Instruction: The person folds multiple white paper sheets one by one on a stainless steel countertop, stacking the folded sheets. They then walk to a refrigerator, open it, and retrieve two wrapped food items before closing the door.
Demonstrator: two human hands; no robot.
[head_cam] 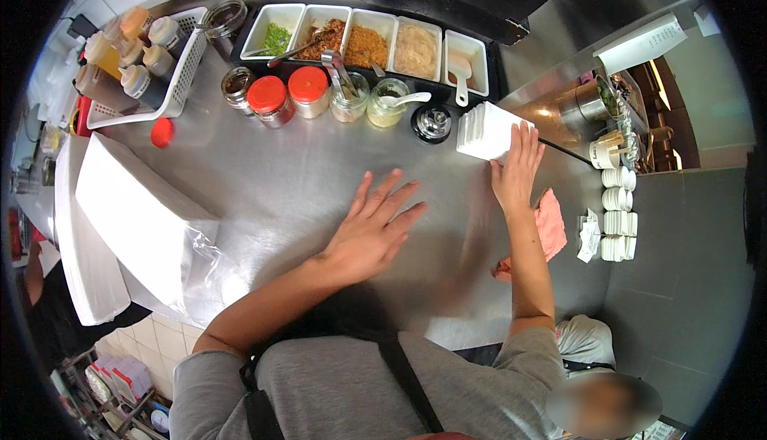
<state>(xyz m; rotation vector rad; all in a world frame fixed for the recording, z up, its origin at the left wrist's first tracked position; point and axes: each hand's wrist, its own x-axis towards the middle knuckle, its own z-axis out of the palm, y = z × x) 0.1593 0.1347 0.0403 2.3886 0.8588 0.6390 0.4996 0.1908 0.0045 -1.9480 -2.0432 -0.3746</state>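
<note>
My right hand (519, 170) rests with its fingers on the near right edge of a stack of white paper (488, 131), beside a steel call bell (431, 123). Over the middle of the stainless steel counter (257, 170), my left hand (373, 230) is spread palm down and holds nothing. Whether it touches the steel I cannot tell. A crumpled pink cloth (550, 224) lies partly behind my right forearm. Beyond my hands stand jars, two with red lids (268, 95), one with steel tongs (339, 71) in it, and another with a white spoon (410, 99).
White food tubs (416, 50) line the back. Squeeze bottles (144, 85) fill a white basket (183, 74) at back left, near a loose red cap (162, 133). Large white stacks in plastic (144, 212) occupy the left. White packets (620, 223) line the right edge. Another person (590, 344) is at lower right.
</note>
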